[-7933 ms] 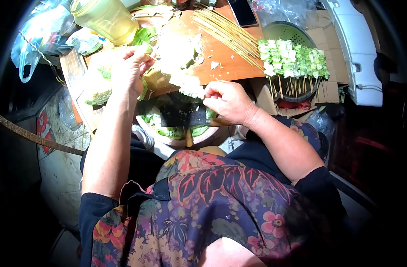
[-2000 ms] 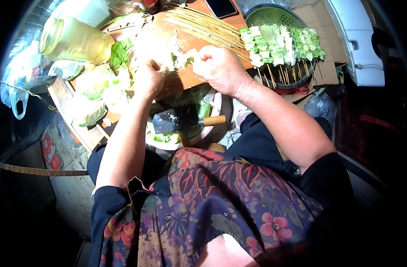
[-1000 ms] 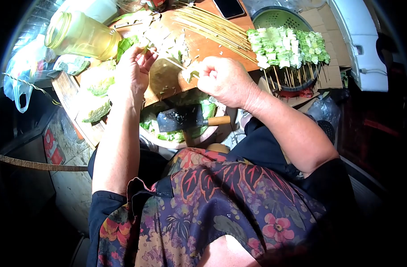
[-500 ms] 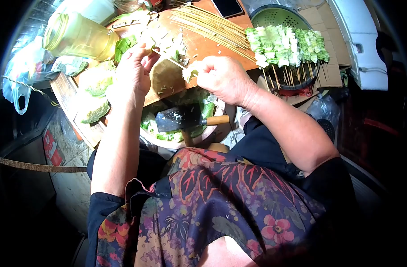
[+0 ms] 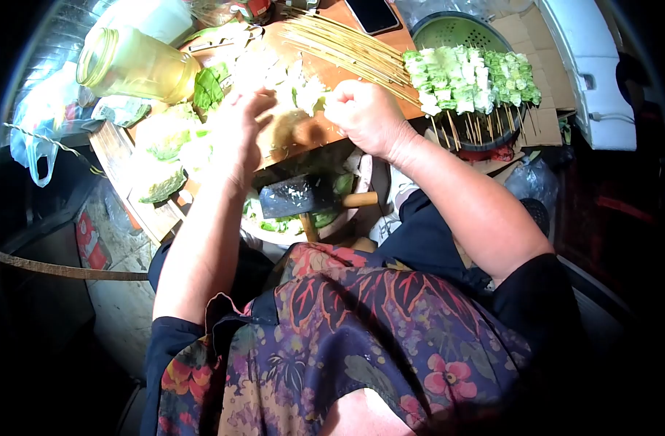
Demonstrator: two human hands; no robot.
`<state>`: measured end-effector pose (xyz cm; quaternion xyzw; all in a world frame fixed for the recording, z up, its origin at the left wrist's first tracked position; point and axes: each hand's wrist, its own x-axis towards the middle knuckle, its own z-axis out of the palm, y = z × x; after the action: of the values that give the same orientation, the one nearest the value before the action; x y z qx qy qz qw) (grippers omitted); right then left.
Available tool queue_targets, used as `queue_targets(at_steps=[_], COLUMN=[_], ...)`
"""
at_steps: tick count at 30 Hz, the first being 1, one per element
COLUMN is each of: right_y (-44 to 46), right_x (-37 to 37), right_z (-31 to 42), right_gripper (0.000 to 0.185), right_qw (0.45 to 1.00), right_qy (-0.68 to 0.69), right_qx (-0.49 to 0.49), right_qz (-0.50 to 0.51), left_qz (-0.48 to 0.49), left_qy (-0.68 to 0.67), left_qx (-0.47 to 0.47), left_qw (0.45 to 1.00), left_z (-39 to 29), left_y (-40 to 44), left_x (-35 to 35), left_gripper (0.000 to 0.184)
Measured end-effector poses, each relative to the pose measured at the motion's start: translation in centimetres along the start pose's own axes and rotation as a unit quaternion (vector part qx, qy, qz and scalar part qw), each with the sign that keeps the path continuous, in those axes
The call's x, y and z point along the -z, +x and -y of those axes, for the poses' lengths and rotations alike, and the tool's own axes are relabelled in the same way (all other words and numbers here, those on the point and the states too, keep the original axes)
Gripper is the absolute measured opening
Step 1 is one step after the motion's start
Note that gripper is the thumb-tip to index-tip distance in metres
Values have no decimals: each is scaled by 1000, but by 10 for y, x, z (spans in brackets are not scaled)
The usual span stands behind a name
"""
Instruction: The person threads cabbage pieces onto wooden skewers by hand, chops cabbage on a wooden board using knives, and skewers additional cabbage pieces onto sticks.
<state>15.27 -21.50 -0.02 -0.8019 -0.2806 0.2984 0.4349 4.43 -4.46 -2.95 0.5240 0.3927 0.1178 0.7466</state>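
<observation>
My right hand (image 5: 367, 118) is closed in a fist above the front edge of the wooden board; the skewer it gripped a moment earlier is hard to make out in the glare. Pale leaf pieces (image 5: 308, 93) show just left of its knuckles. My left hand (image 5: 246, 125) has its fingers apart, reaching over the bright, washed-out heap of cut leaves on the board (image 5: 332, 129). Bare bamboo skewers (image 5: 347, 51) lie in a bundle beyond my hands. Skewers threaded with cut green leaves (image 5: 467, 78) rest across a green colander (image 5: 452, 30) at the right.
Below my hands, a cleaver (image 5: 292, 196) with a wooden handle lies across a basin (image 5: 361, 178) of leaf scraps. A large jar (image 5: 139, 65) and bitter-gourd-like pieces (image 5: 161, 187) sit left. A phone (image 5: 372, 14) lies at the back, a white foam box (image 5: 590, 73) at the far right.
My left hand has come off the skewer that stretched between both hands; it has moved slightly right and down, its fingers opening. My right hand stays closed, slightly farther right.
</observation>
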Motion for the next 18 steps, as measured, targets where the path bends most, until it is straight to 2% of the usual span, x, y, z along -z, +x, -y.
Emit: queue_targets(at_steps=[1,3,5,6,7,9,11,13,14,16,17,18], right_y=[1,2,0,-2,-3,-6,-9,-14,-15,-15,-15,-16], right_x=[3,10,15,17,19,19,22,24,25,29,30,31], right_z=[1,5,7,11,12,16,19,22,24,27,28,29], right_gripper=[15,15,15,14,14,12,11,11,10,10,9,9], right_qw=[1000,999,998,999,999,999,998,998,998,998,997,996], right_qy=[28,52,51,47,48,41,54,69,65,63,77,92], right_qx=[-7,-6,13,14,11,26,17,7,4,2,3,5], right_qz=[-12,-5,-19,-23,-24,-20,-12,-3,0,3,3,2], left_qz=[-45,-71,-46,-29,-25,-8,-10,-14,-14,13,40,63], left_qy=[17,95,223,307,452,585,599,621,621,509,358,270], left_qx=[-21,-52,-106,-126,-145,-269,-247,-313,-312,-160,-43,-10], left_qw=[999,992,968,943,880,765,762,719,719,845,932,961], left_z=[-2,-1,3,3,5,13,17,17,14,-1,2,0], left_y=[14,51,77,83,89,95,98,100,101,97,108,104], left_x=[8,26,34,32,28,25,20,21,24,29,39,40], left_gripper=[19,21,24,26,26,25,21,12,12,8,7,8])
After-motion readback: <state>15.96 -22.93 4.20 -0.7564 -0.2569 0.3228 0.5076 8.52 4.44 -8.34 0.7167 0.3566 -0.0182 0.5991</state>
